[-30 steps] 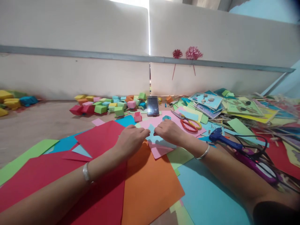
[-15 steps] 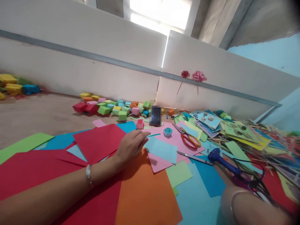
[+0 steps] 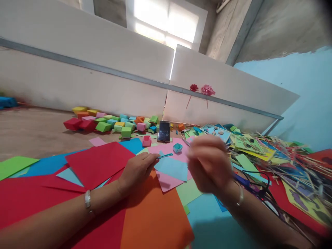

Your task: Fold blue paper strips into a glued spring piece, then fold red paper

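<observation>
My left hand (image 3: 138, 170) pinches a thin blue paper strip (image 3: 166, 155) that points right over the light blue and pink sheets. Raised above the papers on the right, my right hand (image 3: 209, 162) is smeared by motion, its fingers seeming curled; what they hold, if anything, does not show. Between the hands, a small blue folded paper cup (image 3: 177, 148) stands on the pink sheet (image 3: 166, 181). Behind the strip is a pink folded paper box (image 3: 146, 140). An orange sheet (image 3: 155, 214) lies under and beside my left hand.
Many coloured paper blocks (image 3: 126, 132) line the back, beside a phone (image 3: 163, 131). Red sheets (image 3: 98, 162) spread at left. Picture cards (image 3: 249, 143), sticks and scraps pile up at right, with dark-framed glasses (image 3: 269, 207) nearby. Two paper flowers (image 3: 207, 90) are on the white panel.
My right hand has come up from the lower right corner to above the papers, now hiding the scissors. My left hand still pinches the strip. The view has shifted right.
</observation>
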The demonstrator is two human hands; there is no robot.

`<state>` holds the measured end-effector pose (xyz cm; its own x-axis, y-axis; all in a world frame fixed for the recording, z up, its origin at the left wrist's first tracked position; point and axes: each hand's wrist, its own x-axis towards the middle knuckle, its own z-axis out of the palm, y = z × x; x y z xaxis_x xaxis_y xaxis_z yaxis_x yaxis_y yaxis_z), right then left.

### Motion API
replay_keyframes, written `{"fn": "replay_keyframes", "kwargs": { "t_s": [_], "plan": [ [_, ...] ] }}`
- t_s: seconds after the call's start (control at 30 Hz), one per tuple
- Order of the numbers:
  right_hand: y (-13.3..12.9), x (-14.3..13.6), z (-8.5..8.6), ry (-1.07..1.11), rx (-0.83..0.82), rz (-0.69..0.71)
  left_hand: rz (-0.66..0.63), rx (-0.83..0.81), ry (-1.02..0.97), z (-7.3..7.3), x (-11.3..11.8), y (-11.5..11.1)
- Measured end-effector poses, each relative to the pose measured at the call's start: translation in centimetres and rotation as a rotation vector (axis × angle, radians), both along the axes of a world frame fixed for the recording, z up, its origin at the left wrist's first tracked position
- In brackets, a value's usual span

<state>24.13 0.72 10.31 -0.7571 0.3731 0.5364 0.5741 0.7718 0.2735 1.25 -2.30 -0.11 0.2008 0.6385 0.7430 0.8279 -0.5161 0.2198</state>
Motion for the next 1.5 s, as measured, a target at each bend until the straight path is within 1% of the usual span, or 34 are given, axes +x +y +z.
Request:
{"fn": "replay_keyframes", "kwargs": {
  "t_s": [0.07,0.13,0.17,0.27,0.33,0.4,0.47,0.53,0.6,0.63,0.73,0.77,0.87,0.93,1.07,1.13,1.2,1.27,1.37,1.43,1.5],
  "plan": [
    [0.5,-1.8,-1.3,0.178,-0.098,0.104,-0.001,-0.014,-0.004,-0.1,0.0,0.0],
    [1.4,-3.1,-3.0,0.330,-0.297,0.243,-0.006,-0.040,-0.003,-0.2,0.0,0.0],
    [1.9,-3.4,-3.8,0.363,-0.422,0.299,-0.008,-0.057,-0.002,-0.2,0.0,0.0],
    [3.6,-3.4,-5.8,0.442,-0.788,0.363,-0.014,-0.120,-0.006,-0.1,0.0,0.1],
    [4.7,-2.6,-6.2,0.569,-1.024,0.382,-0.013,-0.167,-0.028,0.1,0.1,0.1],
    [5.9,-1.7,-6.2,0.717,-1.161,0.359,-0.004,-0.213,-0.068,0.5,0.2,0.0],
    [7.0,-0.8,-6.0,0.820,-1.184,0.330,0.000,-0.261,-0.120,1.0,0.3,-0.2],
    [7.7,-0.2,-6.0,0.868,-1.179,0.319,-0.009,-0.308,-0.177,1.6,0.4,-0.4],
    [7.9,-0.2,-6.1,0.903,-1.188,0.312,-0.012,-0.340,-0.233,2.1,0.6,-0.5],
    [7.9,-0.3,-6.2,0.917,-1.193,0.309,-0.017,-0.362,-0.299,2.3,0.6,-0.5],
    [7.4,-0.9,-6.5,0.954,-1.207,0.303,-0.032,-0.438,-0.575,2.5,0.6,-0.4],
    [7.2,-1.1,-6.5,0.966,-1.211,0.301,-0.040,-0.454,-0.693,2.5,0.6,-0.3],
    [6.4,-1.7,-6.6,1.010,-1.217,0.299,-0.065,-0.451,-1.014,2.3,0.5,0.1],
    [5.7,-2.2,-6.8,1.033,-1.213,0.305,-0.092,-0.468,-1.160,2.1,0.5,0.3],
    [4.3,-3.4,-8.0,0.986,-1.202,0.289,-0.149,-0.584,-1.185,1.8,0.9,0.3],
    [3.7,-3.8,-8.8,0.934,-1.147,0.280,-0.170,-0.623,-1.200,1.6,1.1,0.3],
    [3.3,-4.0,-9.3,0.918,-1.056,0.273,-0.177,-0.646,-1.230,1.4,1.1,0.3],
    [3.1,-4.0,-9.5,0.925,-0.987,0.257,-0.181,-0.666,-1.268,1.2,1.0,0.5],
    [3.0,-3.9,-9.5,0.903,-0.967,0.238,-0.199,-0.684,-1.324,1.0,0.8,0.8],
    [3.0,-3.9,-9.6,0.882,-0.939,0.239,-0.216,-0.688,-1.358,1.0,0.9,0.8],
    [2.9,-3.9,-9.8,0.871,-0.863,0.262,-0.238,-0.708,-1.384,1.1,1.0,0.6]
  ]
}}
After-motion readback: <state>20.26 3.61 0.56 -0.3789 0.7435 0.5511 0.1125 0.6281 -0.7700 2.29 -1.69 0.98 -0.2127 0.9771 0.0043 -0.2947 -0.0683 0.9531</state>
